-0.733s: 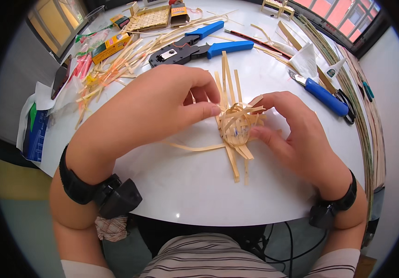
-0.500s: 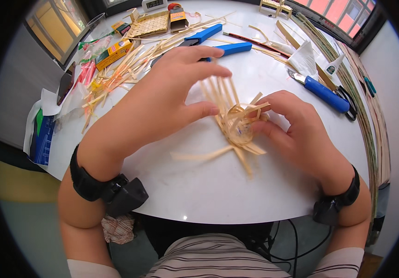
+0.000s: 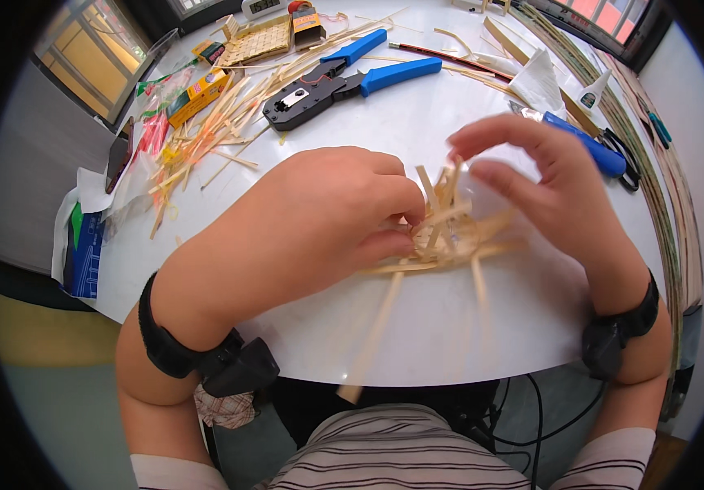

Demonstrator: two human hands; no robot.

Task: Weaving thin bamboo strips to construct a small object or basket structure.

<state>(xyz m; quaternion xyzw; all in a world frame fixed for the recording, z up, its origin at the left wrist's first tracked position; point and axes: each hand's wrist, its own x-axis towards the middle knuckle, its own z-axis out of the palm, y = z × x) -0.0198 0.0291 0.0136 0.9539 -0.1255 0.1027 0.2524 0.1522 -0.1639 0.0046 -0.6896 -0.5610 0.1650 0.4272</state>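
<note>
A small, partly woven piece of bamboo strips (image 3: 450, 235) rests on the white table (image 3: 311, 343) in front of me. Loose strip ends stick out around it, several upright and others spread toward the table's near edge; some are blurred. My left hand (image 3: 327, 216) pinches its left side between thumb and fingers, hiding that part of the weave. Above the right side hovers my right hand (image 3: 548, 184), with thumb and index finger apart close to an upright strip tip. I see nothing gripped in it.
Beyond my left hand lie a crimping tool (image 3: 299, 104) with blue handles and a heap of bamboo strips (image 3: 213, 135). A woven tray (image 3: 258, 42) sits farther back. At the right are a blue-handled knife (image 3: 585, 145), black scissors (image 3: 628, 163), a glue bottle (image 3: 593, 91) and long strips (image 3: 654, 220).
My left hand has come down and closed on the piece's left side. The right hand has let go and lifted up and away. The woven piece has turned and its strips lie differently.
</note>
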